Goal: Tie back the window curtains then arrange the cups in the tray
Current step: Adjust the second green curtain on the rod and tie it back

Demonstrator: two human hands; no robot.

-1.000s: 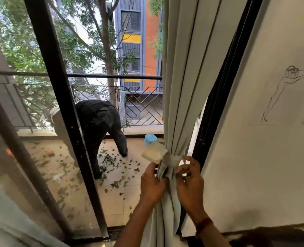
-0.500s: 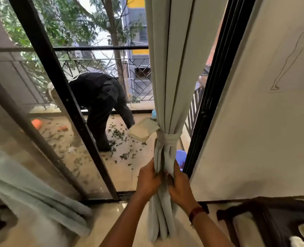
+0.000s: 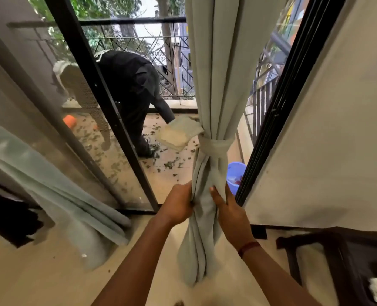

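Both hands now sit farther below the tie than half a second ago, and the right hand (image 3: 229, 210) has flattened. Its grip is wide, with straight fingers pressing the bundled curtain (image 3: 203, 239) from the right, likely to smooth the folds. The left hand (image 3: 178, 204) has a narrow grip, fingers curled into the fabric's left edge, probably steadying the bundle against that push. Above them the tie (image 3: 214, 144) cinches the curtain tight, its loose end (image 3: 178, 134) sticking out leftward, so this side looks secured. A second curtain (image 3: 50, 173) hangs untied at the left, probably the next job. Cups and tray are not in view. Beyond the door frame (image 3: 108, 120), a blue bucket (image 3: 235, 173) stands behind the curtain, and a person (image 3: 130, 89) bends over the leaf-strewn balcony floor (image 3: 161, 177).
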